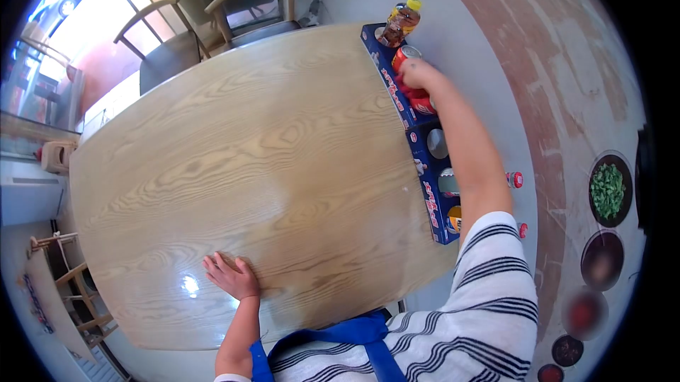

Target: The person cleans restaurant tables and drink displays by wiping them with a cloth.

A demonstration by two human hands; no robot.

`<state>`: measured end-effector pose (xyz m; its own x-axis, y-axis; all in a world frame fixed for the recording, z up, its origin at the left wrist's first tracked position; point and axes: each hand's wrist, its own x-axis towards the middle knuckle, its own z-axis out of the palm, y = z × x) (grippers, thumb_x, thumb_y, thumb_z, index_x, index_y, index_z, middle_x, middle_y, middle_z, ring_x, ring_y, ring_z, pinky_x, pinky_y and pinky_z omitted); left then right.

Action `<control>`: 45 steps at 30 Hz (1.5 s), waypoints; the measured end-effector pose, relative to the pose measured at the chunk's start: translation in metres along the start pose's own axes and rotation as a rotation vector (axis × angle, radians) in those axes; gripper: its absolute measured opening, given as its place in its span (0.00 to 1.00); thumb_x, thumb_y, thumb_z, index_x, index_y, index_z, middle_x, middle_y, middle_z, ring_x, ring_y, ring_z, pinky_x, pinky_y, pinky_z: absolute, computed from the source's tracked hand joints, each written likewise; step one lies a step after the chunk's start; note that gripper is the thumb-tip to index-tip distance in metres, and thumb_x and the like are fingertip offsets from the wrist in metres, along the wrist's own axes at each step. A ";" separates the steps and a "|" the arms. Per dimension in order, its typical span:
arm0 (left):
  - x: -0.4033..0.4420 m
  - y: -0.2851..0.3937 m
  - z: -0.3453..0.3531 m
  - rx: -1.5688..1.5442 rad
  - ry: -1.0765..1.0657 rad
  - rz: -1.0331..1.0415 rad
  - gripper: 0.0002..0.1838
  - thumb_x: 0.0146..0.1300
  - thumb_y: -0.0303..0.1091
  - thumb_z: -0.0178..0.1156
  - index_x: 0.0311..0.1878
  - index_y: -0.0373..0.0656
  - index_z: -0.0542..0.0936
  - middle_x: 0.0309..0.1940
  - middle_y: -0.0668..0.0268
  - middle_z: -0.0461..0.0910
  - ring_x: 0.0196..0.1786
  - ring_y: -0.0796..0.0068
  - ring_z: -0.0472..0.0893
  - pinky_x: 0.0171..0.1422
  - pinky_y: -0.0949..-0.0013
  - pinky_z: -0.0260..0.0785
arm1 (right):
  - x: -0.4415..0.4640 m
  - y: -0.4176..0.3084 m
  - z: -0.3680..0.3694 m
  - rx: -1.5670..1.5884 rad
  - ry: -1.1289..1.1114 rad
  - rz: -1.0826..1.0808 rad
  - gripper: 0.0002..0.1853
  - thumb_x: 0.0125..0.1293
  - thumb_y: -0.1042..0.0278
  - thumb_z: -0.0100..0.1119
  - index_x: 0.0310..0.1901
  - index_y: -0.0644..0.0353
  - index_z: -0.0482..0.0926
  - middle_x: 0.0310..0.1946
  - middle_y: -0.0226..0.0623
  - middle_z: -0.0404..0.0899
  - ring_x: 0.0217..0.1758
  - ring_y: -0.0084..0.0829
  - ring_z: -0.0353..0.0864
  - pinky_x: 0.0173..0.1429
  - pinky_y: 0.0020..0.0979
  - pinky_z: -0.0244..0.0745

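At the right edge of the table, my right hand (418, 77) is closed around a red can, most of which the fingers cover. It sits over a dark blue cardboard drink holder (386, 74). Beside the fingers stands another red can (405, 56) with its silver top showing; more red shows just below the hand. A bottle of brown drink with a yellow cap (400, 22) stands in the holder's far end. My left hand (232, 276) lies flat on the wooden table (234, 148), fingers spread, holding nothing.
A second blue drink holder (433, 212) adjoins the first, with a round hole, a clear bottle (448, 182) and an orange drink (454, 219); my forearm partly hides it. Chairs (170, 53) stand beyond the table. A bowl of chopped greens (608, 187) appears at far right.
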<state>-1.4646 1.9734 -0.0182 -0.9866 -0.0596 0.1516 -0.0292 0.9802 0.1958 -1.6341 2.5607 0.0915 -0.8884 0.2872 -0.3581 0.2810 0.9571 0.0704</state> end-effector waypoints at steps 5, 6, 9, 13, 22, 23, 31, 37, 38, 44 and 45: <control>0.001 -0.001 0.001 0.009 0.012 0.012 0.29 0.59 0.41 0.50 0.62 0.38 0.62 0.66 0.46 0.54 0.70 0.48 0.51 0.70 0.46 0.39 | -0.006 -0.063 -0.019 0.238 0.006 -0.280 0.13 0.54 0.72 0.51 0.39 0.61 0.81 0.41 0.52 0.78 0.45 0.47 0.78 0.49 0.40 0.74; 0.001 -0.002 0.003 0.011 0.012 0.016 0.29 0.59 0.41 0.50 0.62 0.38 0.62 0.65 0.46 0.55 0.70 0.48 0.51 0.70 0.46 0.39 | 0.001 -0.068 -0.016 0.248 0.215 -0.228 0.13 0.52 0.75 0.50 0.39 0.59 0.81 0.39 0.50 0.78 0.45 0.47 0.78 0.48 0.41 0.73; 0.000 -0.005 0.003 0.018 -0.006 0.003 0.29 0.59 0.41 0.50 0.62 0.39 0.62 0.66 0.47 0.54 0.70 0.49 0.51 0.70 0.46 0.40 | 0.008 -0.086 -0.036 0.072 0.736 -0.173 0.15 0.53 0.75 0.48 0.42 0.56 0.79 0.40 0.44 0.78 0.43 0.46 0.77 0.46 0.40 0.72; -0.001 -0.006 0.005 0.024 0.001 0.011 0.29 0.59 0.41 0.51 0.63 0.40 0.61 0.66 0.48 0.54 0.70 0.49 0.51 0.71 0.46 0.40 | 0.035 -0.065 0.012 -0.038 0.636 0.032 0.11 0.60 0.68 0.45 0.41 0.57 0.76 0.40 0.40 0.76 0.45 0.39 0.75 0.47 0.38 0.71; 0.002 0.000 0.001 0.021 -0.017 -0.013 0.29 0.59 0.41 0.50 0.63 0.40 0.61 0.66 0.48 0.55 0.70 0.49 0.51 0.71 0.46 0.40 | -0.098 -0.098 0.128 -0.059 0.435 0.345 0.09 0.57 0.68 0.48 0.32 0.59 0.79 0.34 0.39 0.77 0.40 0.42 0.76 0.40 0.42 0.71; 0.003 0.000 0.002 0.019 -0.014 -0.014 0.29 0.59 0.41 0.50 0.63 0.40 0.61 0.66 0.48 0.55 0.70 0.49 0.51 0.71 0.46 0.40 | -0.107 -0.103 0.120 -0.015 0.457 0.387 0.09 0.57 0.68 0.48 0.31 0.58 0.78 0.33 0.39 0.77 0.40 0.41 0.76 0.38 0.42 0.71; -0.002 -0.005 0.008 0.031 0.027 0.010 0.28 0.60 0.41 0.49 0.62 0.38 0.63 0.64 0.47 0.57 0.69 0.49 0.53 0.71 0.47 0.40 | -0.032 -0.198 0.131 0.207 0.897 -0.461 0.14 0.59 0.69 0.46 0.47 0.54 0.73 0.50 0.37 0.72 0.56 0.39 0.69 0.49 0.42 0.69; -0.002 -0.007 0.009 0.059 0.082 0.077 0.27 0.61 0.42 0.48 0.59 0.36 0.65 0.62 0.44 0.60 0.66 0.48 0.57 0.68 0.51 0.47 | -0.007 -0.142 0.113 0.115 0.549 0.209 0.20 0.63 0.65 0.42 0.58 0.52 0.67 0.61 0.37 0.64 0.59 0.46 0.64 0.53 0.45 0.67; -0.002 -0.008 0.009 0.054 0.082 0.082 0.27 0.61 0.42 0.48 0.59 0.36 0.65 0.62 0.44 0.60 0.66 0.48 0.57 0.68 0.51 0.47 | -0.014 -0.129 0.116 0.121 0.512 0.278 0.20 0.64 0.64 0.40 0.58 0.53 0.67 0.61 0.38 0.64 0.57 0.49 0.65 0.53 0.46 0.66; -0.002 -0.005 0.006 0.057 0.082 0.058 0.27 0.61 0.43 0.48 0.60 0.36 0.65 0.62 0.44 0.60 0.66 0.48 0.57 0.67 0.50 0.48 | -0.164 -0.109 0.164 0.006 0.477 0.300 0.22 0.63 0.66 0.40 0.61 0.53 0.64 0.62 0.37 0.63 0.56 0.48 0.64 0.51 0.47 0.68; -0.002 -0.005 0.006 0.059 0.074 0.053 0.27 0.61 0.44 0.49 0.60 0.37 0.65 0.63 0.45 0.59 0.66 0.48 0.57 0.68 0.50 0.47 | -0.195 -0.112 0.173 -0.013 0.455 0.330 0.22 0.63 0.66 0.41 0.61 0.53 0.64 0.61 0.37 0.63 0.56 0.47 0.65 0.51 0.47 0.68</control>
<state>-1.4636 1.9697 -0.0251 -0.9727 -0.0192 0.2313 0.0110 0.9917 0.1283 -1.4291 2.3908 -0.0078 -0.8220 0.5562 0.1220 0.5686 0.8132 0.1237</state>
